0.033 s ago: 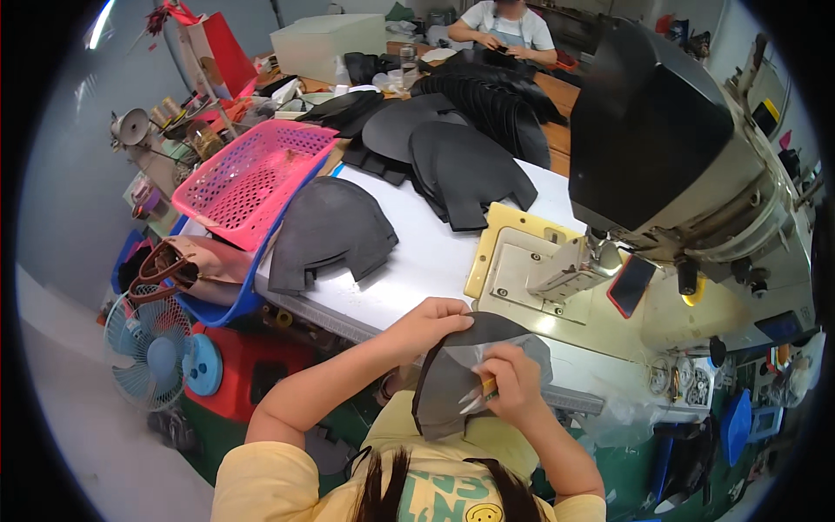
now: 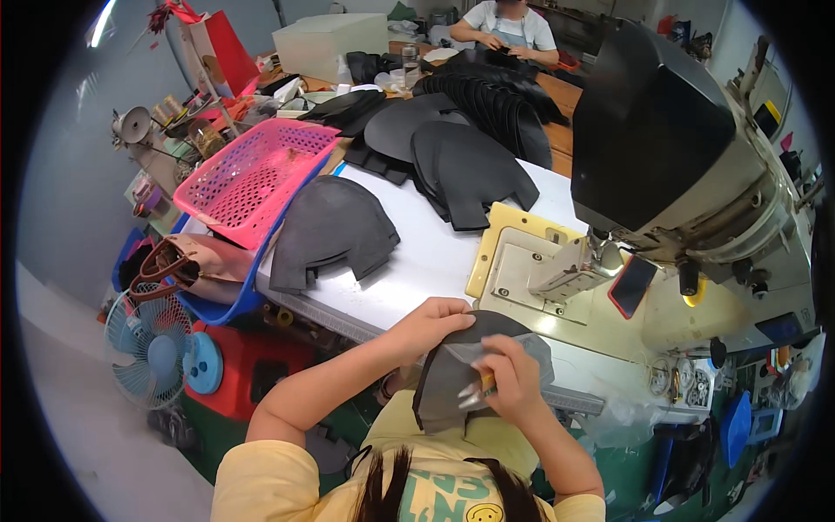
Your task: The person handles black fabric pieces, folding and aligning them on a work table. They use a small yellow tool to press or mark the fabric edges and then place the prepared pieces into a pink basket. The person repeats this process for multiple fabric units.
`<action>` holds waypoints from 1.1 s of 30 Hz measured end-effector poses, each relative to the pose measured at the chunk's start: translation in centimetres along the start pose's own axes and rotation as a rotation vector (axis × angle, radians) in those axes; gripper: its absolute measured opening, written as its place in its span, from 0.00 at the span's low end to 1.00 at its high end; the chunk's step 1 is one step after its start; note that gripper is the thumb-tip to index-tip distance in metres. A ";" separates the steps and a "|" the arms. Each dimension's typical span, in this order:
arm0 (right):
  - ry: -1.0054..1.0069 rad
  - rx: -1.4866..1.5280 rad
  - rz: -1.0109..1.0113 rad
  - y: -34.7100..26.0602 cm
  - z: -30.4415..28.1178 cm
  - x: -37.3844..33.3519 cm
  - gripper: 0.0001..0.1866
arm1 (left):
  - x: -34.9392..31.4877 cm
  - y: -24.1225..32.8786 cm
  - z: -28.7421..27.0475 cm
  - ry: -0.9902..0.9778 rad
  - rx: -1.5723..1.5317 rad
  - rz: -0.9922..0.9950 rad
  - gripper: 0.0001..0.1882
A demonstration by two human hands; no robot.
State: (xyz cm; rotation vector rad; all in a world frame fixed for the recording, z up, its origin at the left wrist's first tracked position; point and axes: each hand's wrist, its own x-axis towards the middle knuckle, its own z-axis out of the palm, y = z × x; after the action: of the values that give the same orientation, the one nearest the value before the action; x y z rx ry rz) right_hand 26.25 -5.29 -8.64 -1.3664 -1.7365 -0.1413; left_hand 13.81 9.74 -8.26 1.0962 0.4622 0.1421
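Note:
My left hand [image 2: 442, 320] pinches the upper left edge of a dark, curved panel of sheet material [image 2: 448, 370] between thumb and fingers. The panel rests over my lap at the table's front edge, its grey face up and a paler, shiny layer [image 2: 537, 352] along its right side. Above that face, my right hand [image 2: 513, 380] is closed around small thread snips [image 2: 473, 398] with a yellow part at the grip. Their metal blades point left and look blurred. Part of the panel lies hidden beneath my right hand.
An industrial sewing machine [image 2: 652, 139] towers at the right, a phone [image 2: 633, 287] on its bed. Stacks of black panels [image 2: 335, 230] [image 2: 470, 170] lie on the white table. Pink [image 2: 248, 187] and blue baskets stand left, above a fan [image 2: 156, 352]. Another person [image 2: 509, 35] works opposite.
My right hand has shifted slightly up and right over the panel, and the snips' blades have turned a little. My left hand keeps its hold in the same place.

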 end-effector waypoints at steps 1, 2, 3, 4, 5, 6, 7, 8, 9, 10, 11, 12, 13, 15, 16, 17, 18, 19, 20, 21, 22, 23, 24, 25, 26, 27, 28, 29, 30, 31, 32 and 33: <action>-0.014 -0.007 0.011 0.2 0.6 0.1 0.19 | -0.3 -0.2 0.2 0.046 -0.007 0.032 0.08; -0.024 -0.026 0.031 0.7 1.1 0.2 0.19 | -0.3 -0.1 0.8 0.079 -0.012 0.060 0.08; -0.034 -0.045 0.050 1.2 1.6 0.3 0.19 | -0.3 -0.1 1.2 0.111 -0.017 0.088 0.07; 0.000 -0.064 0.028 1.6 2.1 0.6 0.21 | -0.1 -0.6 1.0 0.124 -0.014 0.089 0.08; 0.017 -0.013 0.013 1.9 2.7 0.2 0.21 | 0.1 -1.3 0.3 0.142 -0.011 0.089 0.08; 0.033 0.036 -0.002 2.1 3.2 -0.3 0.20 | 0.3 -1.8 -0.2 0.159 -0.007 0.089 0.09; 0.050 0.085 -0.016 2.3 3.7 -0.6 0.20 | 0.5 -1.8 -0.8 0.157 -0.021 0.058 0.10; 0.081 0.110 -0.027 2.3 4.3 -0.7 0.20 | 0.7 -1.6 -1.3 0.156 -0.039 0.024 0.11; 0.062 0.134 0.019 2.6 4.8 -1.0 0.20 | 1.0 -1.5 -1.8 0.155 -0.056 -0.010 0.12; 0.044 0.158 0.065 3.1 5.4 -1.3 0.21 | 1.4 -2.0 -2.3 0.158 -0.039 0.004 0.13; 0.028 0.181 0.106 3.3 5.6 -1.0 0.21 | 1.6 -2.0 -2.7 0.182 -0.029 -0.012 0.12; 0.033 0.154 0.142 3.2 5.7 -0.6 0.21 | 1.8 -1.8 -2.9 0.205 -0.019 -0.029 0.12; 0.039 0.127 0.178 2.9 5.6 0.0 0.21 | 1.9 -1.7 -3.1 0.228 -0.008 -0.045 0.12; 0.032 0.060 0.232 2.7 6.0 0.9 0.20 | 2.3 -1.4 -3.5 0.234 -0.021 -0.094 0.10; 0.020 0.019 0.245 2.7 6.3 1.2 0.19 | 2.6 -1.4 -3.8 0.234 -0.010 -0.099 0.10; 0.006 -0.022 0.258 2.9 6.5 1.4 0.19 | 2.9 -1.6 -4.0 0.232 0.001 -0.104 0.10; 0.002 -0.035 0.229 3.3 6.7 1.3 0.18 | 3.3 -2.0 -4.4 0.242 0.037 -0.081 0.10; -0.003 -0.048 0.199 3.8 7.0 1.2 0.17 | 3.9 -2.4 -4.7 0.262 0.073 -0.059 0.10; -0.005 -0.059 0.173 4.2 7.2 1.0 0.16 | 4.6 -2.9 -5.1 0.281 0.113 -0.040 0.10; -0.040 -0.030 0.150 3.8 7.2 0.5 0.16 | 5.1 -3.3 -5.6 0.305 0.149 -0.018 0.10; -0.074 -0.002 0.127 3.1 7.1 -0.4 0.16 | 5.8 -3.9 -6.4 0.382 0.173 -0.018 0.10; -0.107 0.020 0.109 2.4 6.8 -1.5 0.17 | 6.4 -3.8 -7.1 0.380 0.117 -0.017 0.09; -0.120 0.029 0.080 0.7 5.9 -2.3 0.18 | 6.5 -3.9 -7.8 0.370 0.124 -0.015 0.09; -0.117 0.047 0.109 0.0 5.5 -3.3 0.18 | 6.6 -3.9 -8.2 0.359 0.132 -0.014 0.09; -0.119 0.063 0.135 -0.4 4.9 -4.4 0.19 | 6.7 -4.1 -8.1 0.351 0.203 -0.007 0.10; -0.122 0.078 0.161 -0.6 4.3 -5.0 0.19 | 6.9 -4.3 -7.9 0.343 0.273 0.000 0.10; -0.149 0.073 0.157 -0.8 3.8 -5.2 0.20 | 7.0 -4.5 -7.8 0.334 0.343 0.006 0.11; -0.142 0.061 0.151 -0.9 3.5 -5.0 0.19 | 7.4 -4.1 -7.5 0.308 0.314 -0.025 0.10; -0.134 0.053 0.144 -0.9 3.4 -4.3 0.18 | 7.5 -3.5 -7.3 0.285 0.288 -0.057 0.10; -0.127 0.046 0.136 -1.0 3.6 -3.6 0.17 | 7.6 -2.9 -7.1 0.265 0.261 -0.090 0.10; -0.127 0.048 0.169 -0.9 3.9 -3.1 0.16 | 7.5 -2.0 -7.0 0.242 0.297 -0.135 0.12; -0.125 0.049 0.205 -0.7 4.7 -2.7 0.15 | 7.8 -1.3 -6.7 0.248 0.459 -0.124 0.12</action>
State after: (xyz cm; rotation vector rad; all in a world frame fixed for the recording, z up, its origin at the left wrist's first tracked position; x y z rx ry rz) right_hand 23.01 -4.87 -12.99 -1.5341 -1.6775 0.1017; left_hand 17.74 17.24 -14.18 1.5026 0.8103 0.0630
